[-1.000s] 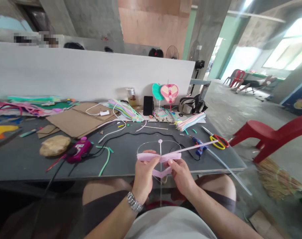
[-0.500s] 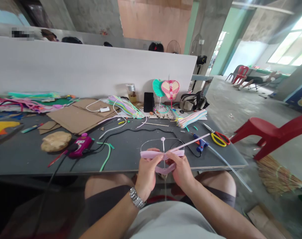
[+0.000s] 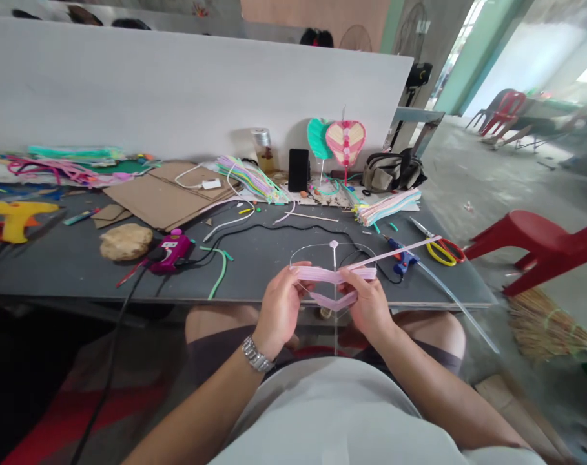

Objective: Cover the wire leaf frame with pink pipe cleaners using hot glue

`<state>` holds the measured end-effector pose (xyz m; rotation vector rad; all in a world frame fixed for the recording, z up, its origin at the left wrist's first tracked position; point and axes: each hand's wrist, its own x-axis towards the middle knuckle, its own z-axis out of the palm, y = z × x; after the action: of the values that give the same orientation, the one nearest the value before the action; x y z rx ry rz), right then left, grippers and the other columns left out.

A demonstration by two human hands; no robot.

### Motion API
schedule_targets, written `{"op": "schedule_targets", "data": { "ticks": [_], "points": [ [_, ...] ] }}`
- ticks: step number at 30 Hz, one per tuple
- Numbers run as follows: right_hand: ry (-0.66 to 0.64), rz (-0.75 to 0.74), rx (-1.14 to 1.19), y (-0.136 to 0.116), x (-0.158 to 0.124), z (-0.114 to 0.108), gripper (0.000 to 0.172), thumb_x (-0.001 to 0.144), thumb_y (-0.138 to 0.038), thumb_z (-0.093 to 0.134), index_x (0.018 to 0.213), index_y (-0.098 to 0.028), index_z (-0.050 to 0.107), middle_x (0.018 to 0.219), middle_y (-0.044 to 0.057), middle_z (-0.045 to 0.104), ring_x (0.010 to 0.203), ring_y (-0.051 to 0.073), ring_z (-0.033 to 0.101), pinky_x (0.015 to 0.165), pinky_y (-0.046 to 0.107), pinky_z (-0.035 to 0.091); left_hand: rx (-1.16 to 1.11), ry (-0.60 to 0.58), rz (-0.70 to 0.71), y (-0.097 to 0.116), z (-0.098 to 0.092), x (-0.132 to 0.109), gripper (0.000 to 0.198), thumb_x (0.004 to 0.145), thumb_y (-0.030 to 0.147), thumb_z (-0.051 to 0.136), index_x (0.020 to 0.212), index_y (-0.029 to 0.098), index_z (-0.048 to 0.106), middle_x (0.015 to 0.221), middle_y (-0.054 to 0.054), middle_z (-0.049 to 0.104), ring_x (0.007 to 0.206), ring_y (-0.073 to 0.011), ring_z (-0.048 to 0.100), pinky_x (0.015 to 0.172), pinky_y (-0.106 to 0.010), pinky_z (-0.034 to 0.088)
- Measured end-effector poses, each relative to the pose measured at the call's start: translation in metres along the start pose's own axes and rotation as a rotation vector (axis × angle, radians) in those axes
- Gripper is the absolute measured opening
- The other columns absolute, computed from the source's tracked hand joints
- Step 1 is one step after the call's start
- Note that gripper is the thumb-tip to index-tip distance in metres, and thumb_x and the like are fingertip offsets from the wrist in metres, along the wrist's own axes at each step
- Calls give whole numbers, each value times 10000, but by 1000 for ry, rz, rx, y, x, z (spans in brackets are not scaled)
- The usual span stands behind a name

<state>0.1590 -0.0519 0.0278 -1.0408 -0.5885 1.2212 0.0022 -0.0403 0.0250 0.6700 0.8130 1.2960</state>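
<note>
Just above the table's front edge, both my hands hold a thin wire frame (image 3: pixel 307 246) on a central rod with a round pale knob at its top. Pink fuzzy strips, apparently pipe cleaners (image 3: pixel 317 275), run side by side across the frame, bent at the rod. A second pink band (image 3: pixel 335 303) crosses lower down. My left hand (image 3: pixel 279 303) pinches the left end of the upper strips, fingers partly behind them. My right hand (image 3: pixel 370 300) is closed on the right part near the rod, where one long loose pink strip (image 3: pixel 409 248) sticks out rightward.
On the grey table (image 3: pixel 254 271) lie a blue glue gun (image 3: pixel 402 257), scissors (image 3: pixel 441 248), a magenta device (image 3: pixel 172 252), a stone (image 3: pixel 126 242), cardboard (image 3: pixel 162 200) and a yellow glue gun (image 3: pixel 17 219). Finished heart-shaped fans (image 3: pixel 345 143) stand behind. A red chair (image 3: pixel 540 242) is at right.
My left hand has shifted from near the rod to the left end of the pink strips, uncovering their middle. My right hand stays near the rod. The view has tilted down.
</note>
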Motion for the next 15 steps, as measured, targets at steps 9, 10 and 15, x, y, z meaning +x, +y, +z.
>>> {"op": "schedule_targets", "data": {
  "ticks": [9, 10, 15],
  "points": [
    [0, -20, -20, 8, 2, -10, 235, 629, -367, 902, 713, -200, 759, 653, -18, 655, 591, 116, 551, 563, 246, 445, 115, 68, 102, -3, -13, -3, 407, 750, 533, 855, 885, 153, 796, 829, -74, 788, 782, -184, 719, 732, -282, 559],
    [5, -14, -18, 8, 2, -11, 243, 621, -366, 908, 711, -198, 756, 652, -17, 655, 590, 116, 553, 559, 244, 445, 118, 71, 91, -4, -14, -4, 396, 750, 527, 857, 863, 155, 785, 805, -69, 783, 759, -182, 723, 715, -278, 560],
    [21, -8, -37, 10, 1, -10, 239, 629, -355, 903, 712, -195, 746, 666, -19, 661, 586, 108, 554, 556, 242, 441, 99, 102, 106, -6, -13, -4, 382, 747, 508, 862, 834, 159, 734, 710, -34, 742, 656, -152, 705, 626, -243, 537]
  ]
}}
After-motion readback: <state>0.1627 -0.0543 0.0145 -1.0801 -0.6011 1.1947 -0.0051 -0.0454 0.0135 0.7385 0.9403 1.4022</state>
